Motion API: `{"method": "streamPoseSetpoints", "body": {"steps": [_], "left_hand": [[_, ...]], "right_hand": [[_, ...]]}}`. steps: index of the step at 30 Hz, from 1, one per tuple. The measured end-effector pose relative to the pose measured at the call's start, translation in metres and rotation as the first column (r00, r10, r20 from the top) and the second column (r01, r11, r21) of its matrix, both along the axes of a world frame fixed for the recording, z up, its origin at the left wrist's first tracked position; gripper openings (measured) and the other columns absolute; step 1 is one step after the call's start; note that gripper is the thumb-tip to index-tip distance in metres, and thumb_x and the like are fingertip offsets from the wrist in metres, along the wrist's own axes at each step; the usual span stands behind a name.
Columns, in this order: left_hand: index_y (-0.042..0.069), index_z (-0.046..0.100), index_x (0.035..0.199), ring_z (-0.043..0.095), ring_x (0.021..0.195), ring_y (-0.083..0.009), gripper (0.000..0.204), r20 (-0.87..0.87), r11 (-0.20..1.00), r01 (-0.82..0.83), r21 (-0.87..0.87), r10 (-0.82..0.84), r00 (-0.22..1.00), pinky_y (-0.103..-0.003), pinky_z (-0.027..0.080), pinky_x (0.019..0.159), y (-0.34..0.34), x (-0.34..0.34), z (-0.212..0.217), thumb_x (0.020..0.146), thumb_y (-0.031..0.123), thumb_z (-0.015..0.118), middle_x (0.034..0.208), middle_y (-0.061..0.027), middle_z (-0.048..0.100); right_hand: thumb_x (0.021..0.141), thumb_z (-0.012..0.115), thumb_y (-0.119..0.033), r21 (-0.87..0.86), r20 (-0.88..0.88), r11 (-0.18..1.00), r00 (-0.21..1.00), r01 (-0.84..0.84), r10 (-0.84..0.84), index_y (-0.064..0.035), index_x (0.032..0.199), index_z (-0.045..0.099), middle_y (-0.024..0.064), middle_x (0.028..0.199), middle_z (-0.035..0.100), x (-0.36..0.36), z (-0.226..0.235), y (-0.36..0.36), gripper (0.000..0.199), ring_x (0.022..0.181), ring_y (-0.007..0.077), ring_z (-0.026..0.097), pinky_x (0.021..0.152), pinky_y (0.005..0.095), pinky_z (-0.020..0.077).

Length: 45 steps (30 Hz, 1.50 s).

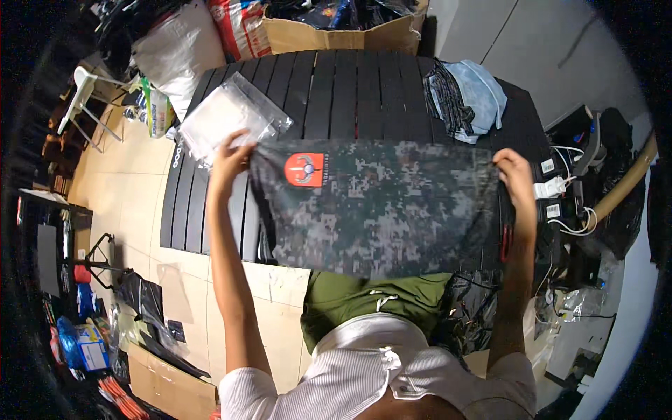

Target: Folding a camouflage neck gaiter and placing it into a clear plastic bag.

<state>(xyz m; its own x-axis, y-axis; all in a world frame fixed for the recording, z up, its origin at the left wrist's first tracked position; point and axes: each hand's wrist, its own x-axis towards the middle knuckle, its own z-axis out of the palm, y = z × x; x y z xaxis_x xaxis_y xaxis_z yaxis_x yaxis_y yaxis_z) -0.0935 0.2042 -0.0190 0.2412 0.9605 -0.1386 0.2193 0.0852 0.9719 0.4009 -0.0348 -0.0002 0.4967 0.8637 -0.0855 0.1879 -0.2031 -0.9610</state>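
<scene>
From far away, I look down on my left hand (232,154), which pinches the top left corner of a dark cloth (392,203). My right hand (516,173) pinches the top right corner. I cannot see how hard either hand squeezes.

The cloth is between my two hands, over the near part of the black desk (322,91). It has little gray and green squares all over it and a red patch (304,170) near its left end. Its bottom edge reaches past the near edge of the desk, close to the green shorts (336,297) that the person wears. I cannot tell how much of the cloth touches the desk.

I think the opening-out part is done, because the cloth looks wide and mostly flat. It is not folded, and neither hand has let go, so setting it down is not done yet.

Just beyond my left hand is a pile of clear plastic bags (224,115). I cannot tell if the hand touches them. At the far right of the desk sits a pile of light blue cloth (483,94), apart from the dark one. Past the far edge stands a cardboard box (336,42) with dark things in it, and a white sack (178,45) is to its left.
</scene>
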Motion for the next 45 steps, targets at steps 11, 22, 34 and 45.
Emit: {"method": "streamPoseSetpoints", "body": {"steps": [11,22,34,45], "left_hand": [[0.002,0.057,0.086,0.051,0.069,-0.0214,0.028,-0.386,0.868,-0.24,0.435,0.42,0.821,-0.032,0.04,0.062,-0.143,0.027,-0.017,0.075,0.026,0.066,0.076,-0.0099,0.054],[-0.001,0.054,0.104,0.053,0.067,-0.0113,0.021,-0.258,0.795,-0.42,0.438,0.559,0.788,-0.023,0.044,0.061,-0.202,0.001,-0.057,0.083,0.001,0.053,0.088,-0.0062,0.056],[0.005,0.045,0.121,0.048,0.075,-0.0049,0.035,0.233,0.969,-0.246,-0.003,0.24,0.942,-0.018,0.041,0.065,-0.175,-0.043,-0.043,0.087,0.01,0.051,0.086,0.0013,0.052],[0.003,0.062,0.098,0.058,0.081,-0.0177,0.025,-0.347,0.896,-0.064,0.44,0.235,0.908,-0.028,0.045,0.07,-0.041,-0.007,-0.051,0.084,0.023,0.055,0.09,-0.0103,0.063]], "right_hand": [[0.08,0.047,-0.003,-0.163,0.082,0.987,0.997,0.002,0.011,-0.0057,0.075,0.058,-0.0034,0.067,0.053,0.006,-0.058,0.022,0.012,0.056,0.0037,0.046,0.049,0.019,0.035],[0.079,0.047,-0.005,-0.179,0.173,0.984,0.985,0.02,0.011,-0.0077,0.077,0.059,-0.0057,0.062,0.048,0.008,-0.065,0.023,0.012,0.051,0.0032,0.039,0.048,0.0185,0.0294],[0.079,0.046,-0.004,-0.216,0.172,0.976,0.985,0.027,0.011,-0.0091,0.076,0.058,-0.007,0.06,0.046,0.008,-0.062,0.024,0.013,0.049,0.0014,0.038,0.045,0.0173,0.0275],[0.079,0.048,-0.005,-0.196,0.102,0.98,0.995,0.021,-0.001,-0.0079,0.074,0.058,-0.0047,0.063,0.048,0.006,-0.057,0.027,0.011,0.052,0.0045,0.039,0.048,0.0192,0.0307]]}}
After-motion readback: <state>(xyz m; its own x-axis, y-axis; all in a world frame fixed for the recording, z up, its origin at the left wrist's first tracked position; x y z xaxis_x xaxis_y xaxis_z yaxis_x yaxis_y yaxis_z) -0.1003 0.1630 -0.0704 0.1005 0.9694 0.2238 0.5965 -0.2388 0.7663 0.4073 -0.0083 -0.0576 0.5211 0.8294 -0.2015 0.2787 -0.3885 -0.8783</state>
